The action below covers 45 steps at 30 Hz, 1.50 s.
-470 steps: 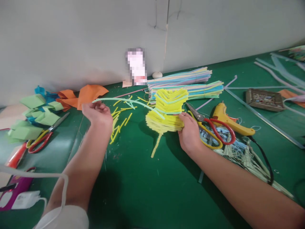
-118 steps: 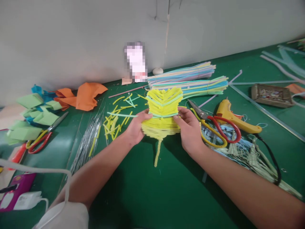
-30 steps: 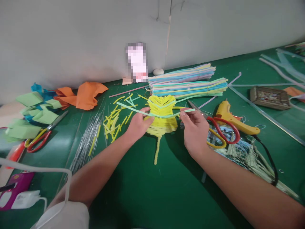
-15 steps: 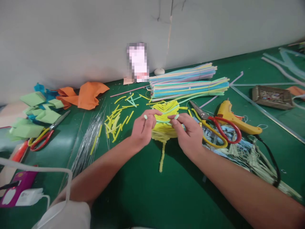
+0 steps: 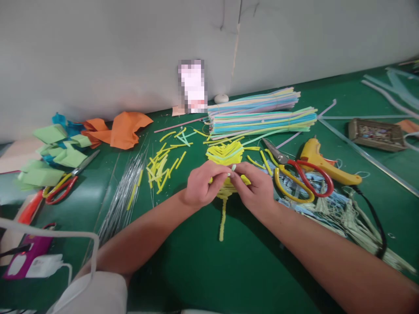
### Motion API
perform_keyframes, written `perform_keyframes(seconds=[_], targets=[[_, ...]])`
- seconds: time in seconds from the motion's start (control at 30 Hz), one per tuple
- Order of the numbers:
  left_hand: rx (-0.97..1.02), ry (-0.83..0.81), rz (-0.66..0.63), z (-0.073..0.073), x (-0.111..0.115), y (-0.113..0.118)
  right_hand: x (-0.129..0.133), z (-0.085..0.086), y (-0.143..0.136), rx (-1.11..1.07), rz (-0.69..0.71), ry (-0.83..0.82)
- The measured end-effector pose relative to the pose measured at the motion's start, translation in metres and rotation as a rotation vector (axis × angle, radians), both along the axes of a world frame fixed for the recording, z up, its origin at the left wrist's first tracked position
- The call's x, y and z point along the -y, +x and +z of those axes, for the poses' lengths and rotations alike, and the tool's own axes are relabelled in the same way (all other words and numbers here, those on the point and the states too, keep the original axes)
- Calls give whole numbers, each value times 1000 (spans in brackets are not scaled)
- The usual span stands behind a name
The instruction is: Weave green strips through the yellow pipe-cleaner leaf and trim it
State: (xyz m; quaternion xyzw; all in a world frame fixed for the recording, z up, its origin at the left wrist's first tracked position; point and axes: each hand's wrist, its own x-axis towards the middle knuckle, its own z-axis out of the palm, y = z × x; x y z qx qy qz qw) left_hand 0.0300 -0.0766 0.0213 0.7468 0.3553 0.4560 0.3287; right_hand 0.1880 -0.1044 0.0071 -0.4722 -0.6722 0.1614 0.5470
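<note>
Over a yellow leaf-like piece (image 5: 224,152) made of fuzzy strips, my two hands meet fingertip to fingertip. My left hand (image 5: 203,182) pinches one end of a short pale green strip (image 5: 233,167). The fingers of my right hand (image 5: 255,185) are closed on the same strip, whose middle is mostly hidden by the fingers. A yellow stem (image 5: 223,220) runs down from the leaf-like piece towards me. Another pale green strip lies across the upper part of the yellow piece.
Short yellow strips (image 5: 159,170) and wires (image 5: 126,192) lie left. Behind are bundled pastel strips (image 5: 262,121) and a phone (image 5: 193,85). Right are scissors (image 5: 294,174), a yellow glue gun (image 5: 324,163) and a small tray (image 5: 376,134); more scissors (image 5: 67,183) lie far left.
My hands have come together from either side, and the pale green strip's ends now sit close to each other between my fingers. The view has shifted slightly.
</note>
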Motion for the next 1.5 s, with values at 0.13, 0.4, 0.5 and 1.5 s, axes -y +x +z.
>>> perform_keyframes(seconds=[0.13,0.4,0.5,1.5], targets=[[-51,210,124,2,-4,4,0,-1,0,19,3,-18],[-130,213,147,4,-3,7,0,-2,0,54,36,-4],[-128,281,117,5,-3,8,0,-2,0,79,42,-5],[224,-137,-14,29,-6,8,-16,-15,-6,375,40,-536]])
